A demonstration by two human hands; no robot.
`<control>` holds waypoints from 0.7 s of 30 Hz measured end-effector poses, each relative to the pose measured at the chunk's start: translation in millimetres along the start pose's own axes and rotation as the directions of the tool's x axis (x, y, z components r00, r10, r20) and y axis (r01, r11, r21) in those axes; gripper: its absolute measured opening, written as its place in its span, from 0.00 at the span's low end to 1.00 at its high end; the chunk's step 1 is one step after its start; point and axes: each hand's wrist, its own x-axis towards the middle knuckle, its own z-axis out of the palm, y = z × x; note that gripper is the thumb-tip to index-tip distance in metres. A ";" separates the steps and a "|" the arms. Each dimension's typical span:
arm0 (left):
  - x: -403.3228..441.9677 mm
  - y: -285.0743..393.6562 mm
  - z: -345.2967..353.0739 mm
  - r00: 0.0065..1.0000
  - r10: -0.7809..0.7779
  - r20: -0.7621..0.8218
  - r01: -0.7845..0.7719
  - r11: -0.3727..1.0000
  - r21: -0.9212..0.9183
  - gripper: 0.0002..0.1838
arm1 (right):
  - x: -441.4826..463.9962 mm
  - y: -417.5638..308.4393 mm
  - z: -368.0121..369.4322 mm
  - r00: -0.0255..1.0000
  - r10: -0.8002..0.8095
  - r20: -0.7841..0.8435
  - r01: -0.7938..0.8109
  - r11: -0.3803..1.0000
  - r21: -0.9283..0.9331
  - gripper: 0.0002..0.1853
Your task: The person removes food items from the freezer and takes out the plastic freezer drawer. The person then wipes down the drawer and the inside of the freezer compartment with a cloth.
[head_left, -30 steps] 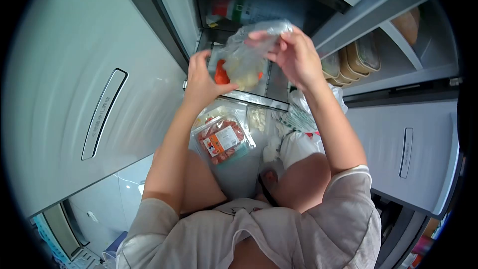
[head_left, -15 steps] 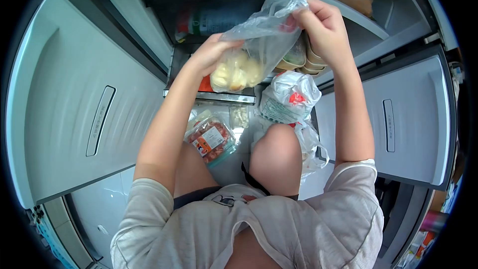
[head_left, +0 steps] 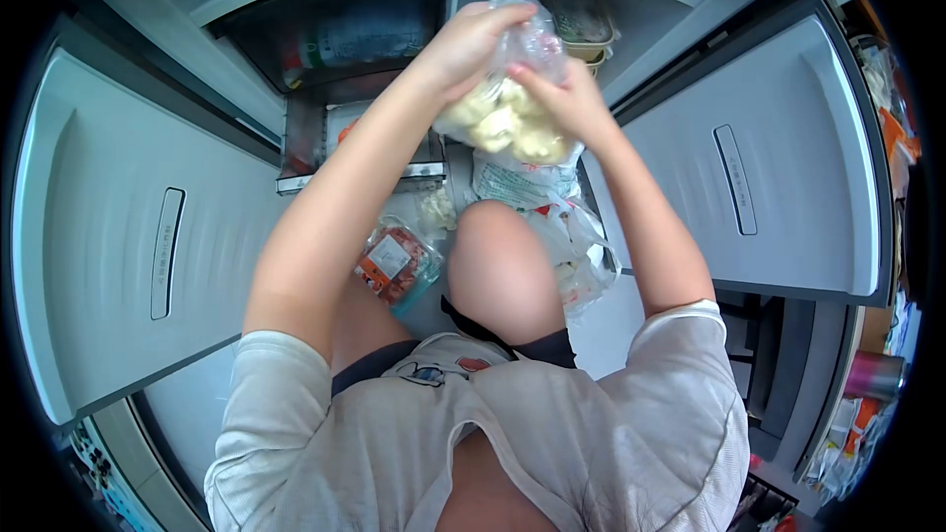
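A clear plastic bag [head_left: 507,123] of pale yellow, rounded lumps hangs between my hands, in front of the open fridge; the kind of food I cannot tell. My left hand [head_left: 471,51] is closed on the bag's upper left side, its fingers reaching over the gathered top. Around the right side of the bag my right hand [head_left: 570,99] is closed too, with the thumb pressed across the front. Both hands are slightly blurred. Below the bag, a white printed carrier bag [head_left: 527,182] stands on the floor, partly covered by it.
A pulled-out drawer [head_left: 296,182] sits left of the hands. Near my knee lie a package of reddish meat [head_left: 399,266], a small clear pack of white pieces [head_left: 437,207] and another plastic bag [head_left: 581,246]. Lidded containers [head_left: 576,20] fill a right compartment. Open fridge doors [head_left: 118,227] flank me.
My right hand has come down from the bag's stretched top to its side. The left hand has risen to the top, and the bag is now bunched and further right. The view has shifted.
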 end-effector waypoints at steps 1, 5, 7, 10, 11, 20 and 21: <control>5.6 -4.4 6.3 0.999 0.047 0.020 -0.049 0.987 0.152 0.14 | -2.7 0.4 -16.9 0.996 0.090 0.000 -0.090 0.996 -0.009 0.15; 4.3 -35.7 36.4 0.929 0.353 -0.115 -0.287 0.880 0.379 0.16 | -20.9 37.4 -77.8 0.954 -0.060 -0.294 0.054 0.998 -0.028 0.11; 7.4 -86.5 19.6 0.935 0.298 -0.192 -0.221 0.914 0.339 0.12 | -32.8 54.5 -107.0 0.909 -0.037 -0.416 0.026 0.999 -0.032 0.11; 4.3 -165.4 2.0 0.993 0.042 -0.114 0.057 0.667 0.743 0.13 | -50.5 59.3 -133.9 0.831 -0.061 -0.554 0.076 0.997 0.004 0.12; 4.0 -190.6 -9.6 0.995 0.079 -0.060 0.020 0.434 0.901 0.17 | -54.0 60.1 -141.0 0.810 -0.050 -0.584 0.065 0.998 0.004 0.12; 13.7 -265.9 -64.1 0.913 0.067 -0.403 0.381 0.216 0.899 0.19 | -70.3 80.5 -153.3 0.768 0.204 -0.607 0.051 0.925 0.375 0.14; 15.0 -263.0 -64.6 0.921 0.017 -0.390 0.374 0.244 0.895 0.17 | -70.5 87.7 -152.5 0.765 0.209 -0.610 0.057 0.920 0.387 0.14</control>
